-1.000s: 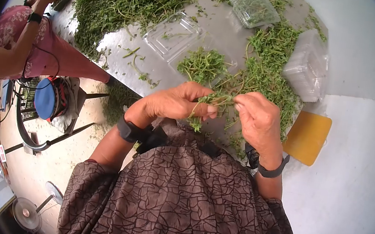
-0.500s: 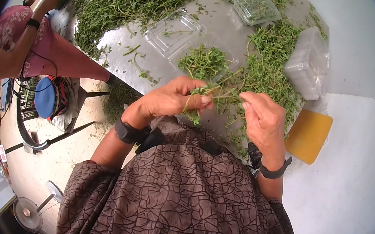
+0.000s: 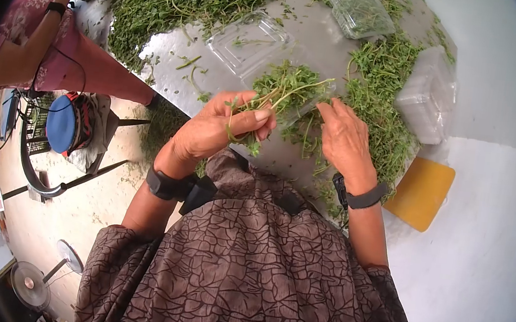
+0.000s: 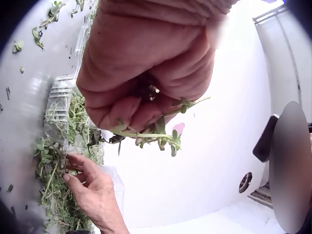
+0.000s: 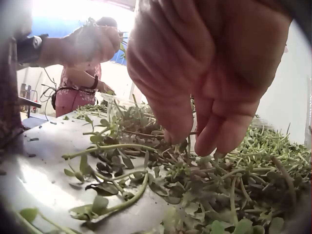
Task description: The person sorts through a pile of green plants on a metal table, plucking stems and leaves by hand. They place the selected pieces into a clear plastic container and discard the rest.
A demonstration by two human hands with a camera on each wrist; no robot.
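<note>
In the head view my left hand pinches several leafy green sprigs between thumb and fingers. Their pale stem ends point up and right, and leaves hang below the hand. My right hand has its fingertips down at the loose greens on the table's right side. Seen from the right wrist, thumb and fingers stand apart around a thin stem at the pile's edge. A small clump of greens lies just beyond the left hand, partly overlapped by the held sprigs.
A large heap of greens covers the metal table's far side. An open clear plastic box, a filled one and a stack of boxes stand around. A yellow stool is right; another person works at left.
My right hand has let go of the sprig ends and moved up to the loose greens. The left hand has shifted slightly left and up, keeping the sprigs.
</note>
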